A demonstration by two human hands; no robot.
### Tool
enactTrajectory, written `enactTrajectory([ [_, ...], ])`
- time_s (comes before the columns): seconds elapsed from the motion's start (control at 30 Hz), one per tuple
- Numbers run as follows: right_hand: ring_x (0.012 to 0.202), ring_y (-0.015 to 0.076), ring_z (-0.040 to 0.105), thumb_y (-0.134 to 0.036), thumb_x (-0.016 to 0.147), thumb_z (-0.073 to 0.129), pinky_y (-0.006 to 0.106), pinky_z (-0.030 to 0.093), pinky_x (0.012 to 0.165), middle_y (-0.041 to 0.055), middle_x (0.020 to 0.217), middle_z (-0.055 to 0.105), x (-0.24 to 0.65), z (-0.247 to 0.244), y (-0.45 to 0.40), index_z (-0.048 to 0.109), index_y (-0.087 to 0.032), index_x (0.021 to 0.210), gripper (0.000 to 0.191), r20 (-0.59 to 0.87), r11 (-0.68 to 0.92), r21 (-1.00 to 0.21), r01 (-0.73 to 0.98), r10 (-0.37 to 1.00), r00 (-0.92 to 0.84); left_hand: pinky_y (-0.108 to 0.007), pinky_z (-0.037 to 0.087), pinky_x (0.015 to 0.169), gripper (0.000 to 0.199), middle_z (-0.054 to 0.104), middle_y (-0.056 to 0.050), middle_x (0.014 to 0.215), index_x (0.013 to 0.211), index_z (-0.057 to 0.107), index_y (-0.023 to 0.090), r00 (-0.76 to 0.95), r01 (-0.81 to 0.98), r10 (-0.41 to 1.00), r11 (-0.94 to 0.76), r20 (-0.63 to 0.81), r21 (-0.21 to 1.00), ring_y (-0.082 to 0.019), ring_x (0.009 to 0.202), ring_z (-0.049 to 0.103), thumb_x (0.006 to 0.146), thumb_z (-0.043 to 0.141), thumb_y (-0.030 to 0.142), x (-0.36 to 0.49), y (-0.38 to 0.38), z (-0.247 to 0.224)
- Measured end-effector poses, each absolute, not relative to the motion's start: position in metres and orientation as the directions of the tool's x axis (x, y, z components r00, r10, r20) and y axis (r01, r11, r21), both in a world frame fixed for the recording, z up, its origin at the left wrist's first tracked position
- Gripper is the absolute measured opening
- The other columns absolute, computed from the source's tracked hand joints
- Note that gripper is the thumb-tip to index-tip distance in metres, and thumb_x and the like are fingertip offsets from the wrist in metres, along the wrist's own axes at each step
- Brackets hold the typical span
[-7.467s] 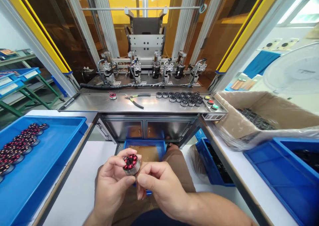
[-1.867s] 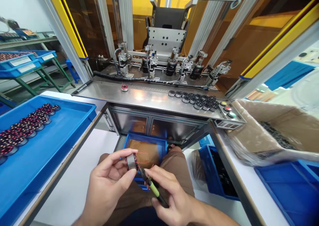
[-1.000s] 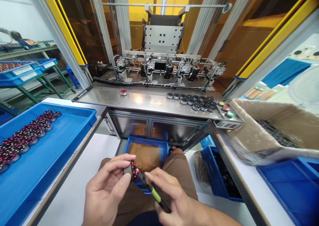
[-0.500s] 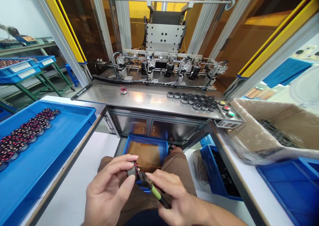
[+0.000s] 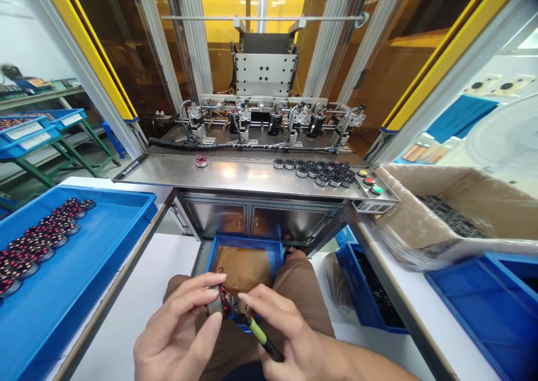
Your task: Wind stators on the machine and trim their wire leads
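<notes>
Between its thumb and fingers, my left hand (image 5: 180, 325) holds a round motor part (image 5: 217, 302), dark grey round the side with red and black windings facing right. My right hand (image 5: 290, 328) is closed on cutting pliers (image 5: 260, 333) with green and black handles. The jaws of the pliers are right beside the wound face of the part; whether they touch it I cannot tell. Both hands are above my lap, in front of a blue bin (image 5: 275, 252) with brown cardboard in it.
A blue tray (image 5: 113, 213) at left holds rows of wound parts. On the steel ledge (image 5: 235, 173) are one red part (image 5: 201, 161), several black parts (image 5: 315, 170) and buttons (image 5: 369, 181). A lined carton (image 5: 403, 246) and blue bins stand right.
The camera view has shifted, so the machine and ledge appear lower and further left. Both hands still hold the same things; the pliers' jaws remain near the part, and the part looks slightly turned.
</notes>
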State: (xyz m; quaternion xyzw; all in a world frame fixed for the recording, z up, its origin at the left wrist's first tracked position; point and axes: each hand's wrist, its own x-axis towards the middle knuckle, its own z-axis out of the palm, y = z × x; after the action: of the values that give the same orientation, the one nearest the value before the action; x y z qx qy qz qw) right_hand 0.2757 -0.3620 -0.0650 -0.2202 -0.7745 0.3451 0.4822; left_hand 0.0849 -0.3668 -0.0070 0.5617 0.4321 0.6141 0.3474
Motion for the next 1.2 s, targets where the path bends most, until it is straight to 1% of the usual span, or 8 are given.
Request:
enactTrajectory([
  [0.27, 0.079, 0.0180, 0.057, -0.013, 0.072, 0.058, 0.028, 0.049, 0.065, 0.0072, 0.095, 0.059, 0.275, -0.066, -0.362, 0.035, -0.021, 0.153, 0.085, 0.635, 0.711, -0.702, 0.031, 0.645, -0.425, -0.025, 0.060, 0.089, 0.024, 0.078, -0.004, 0.107, 0.098, 0.075, 0.027, -0.009, 0.121, 0.882, -0.467, 0.472, 0.876, -0.019, 0.104, 0.073, 0.084, 0.068, 0.009, 0.079, -0.368, -0.006],
  [0.5, 0.064, 0.0151, 0.052, -0.016, 0.078, 0.056, 0.025, 0.042, 0.055, 0.0025, 0.078, 0.057, 0.276, -0.054, -0.366, 0.047, -0.018, 0.145, 0.067, 0.592, 0.680, -0.719, 0.146, 0.708, -0.384, -0.033, 0.063, 0.088, 0.026, 0.076, -0.007, 0.110, 0.101, 0.074, 0.026, 0.044, 0.143, 0.864, -0.502, 0.501, 0.853, -0.023, 0.105, 0.073, 0.084, 0.066, 0.008, 0.078, -0.366, -0.008],
  [0.6, 0.064, 0.0154, 0.050, -0.019, 0.082, 0.058, 0.025, 0.041, 0.055, 0.0023, 0.076, 0.056, 0.279, -0.046, -0.366, 0.052, -0.018, 0.139, 0.057, 0.537, 0.626, -0.755, 0.196, 0.761, -0.364, -0.036, 0.063, 0.089, 0.029, 0.071, -0.007, 0.121, 0.102, 0.072, 0.026, 0.082, 0.173, 0.823, -0.567, 0.562, 0.805, -0.024, 0.105, 0.073, 0.083, 0.065, 0.005, 0.074, -0.364, -0.012],
  [0.67, 0.067, 0.0162, 0.052, -0.019, 0.083, 0.058, 0.026, 0.044, 0.057, 0.0033, 0.078, 0.057, 0.282, -0.042, -0.366, 0.054, -0.017, 0.136, 0.053, 0.494, 0.589, -0.775, 0.227, 0.790, -0.363, -0.039, 0.064, 0.090, 0.039, 0.067, -0.008, 0.129, 0.110, 0.069, 0.027, 0.119, 0.204, 0.775, -0.631, 0.621, 0.748, -0.024, 0.106, 0.072, 0.080, 0.067, 0.001, 0.069, -0.362, -0.016],
  [0.8, 0.073, 0.0174, 0.057, -0.012, 0.080, 0.057, 0.027, 0.050, 0.065, 0.0045, 0.082, 0.061, 0.292, -0.041, -0.369, 0.054, -0.019, 0.138, 0.058, 0.461, 0.553, -0.793, 0.255, 0.819, -0.342, -0.040, 0.064, 0.092, 0.061, 0.069, -0.008, 0.120, 0.127, 0.060, 0.027, 0.165, 0.340, 0.704, -0.698, 0.691, 0.630, -0.026, 0.111, 0.071, 0.074, 0.075, 0.000, 0.058, -0.356, -0.024],
  [0.93, 0.074, 0.0168, 0.060, -0.004, 0.076, 0.054, 0.028, 0.053, 0.069, 0.0054, 0.087, 0.064, 0.302, -0.038, -0.377, 0.047, -0.022, 0.146, 0.073, 0.440, 0.530, -0.811, 0.248, 0.831, -0.340, -0.026, 0.062, 0.093, 0.044, 0.067, -0.008, 0.121, 0.115, 0.066, 0.022, 0.246, 0.470, 0.624, -0.746, 0.742, 0.471, -0.018, 0.100, 0.075, 0.077, 0.075, 0.004, 0.056, -0.352, -0.019],
  [1.03, 0.075, 0.0169, 0.061, -0.001, 0.073, 0.052, 0.028, 0.054, 0.069, 0.0060, 0.089, 0.065, 0.307, -0.031, -0.385, 0.049, -0.023, 0.145, 0.075, 0.376, 0.478, -0.845, 0.239, 0.850, -0.367, -0.016, 0.058, 0.091, 0.027, 0.072, -0.006, 0.110, 0.103, 0.068, 0.019, 0.283, 0.564, 0.577, -0.746, 0.766, 0.353, -0.013, 0.093, 0.076, 0.079, 0.075, 0.009, 0.057, -0.351, -0.010],
  [1.2, 0.079, 0.0182, 0.064, -0.018, 0.083, 0.061, 0.031, 0.057, 0.071, 0.0107, 0.096, 0.065, 0.312, -0.024, -0.398, 0.050, -0.023, 0.146, 0.064, 0.178, 0.247, -0.966, 0.079, 0.853, -0.491, -0.014, 0.057, 0.089, 0.017, 0.077, -0.006, 0.103, 0.099, 0.070, 0.020, 0.351, 0.652, 0.560, -0.721, 0.750, 0.234, -0.012, 0.086, 0.077, 0.083, 0.071, 0.014, 0.054, -0.351, -0.010],
])
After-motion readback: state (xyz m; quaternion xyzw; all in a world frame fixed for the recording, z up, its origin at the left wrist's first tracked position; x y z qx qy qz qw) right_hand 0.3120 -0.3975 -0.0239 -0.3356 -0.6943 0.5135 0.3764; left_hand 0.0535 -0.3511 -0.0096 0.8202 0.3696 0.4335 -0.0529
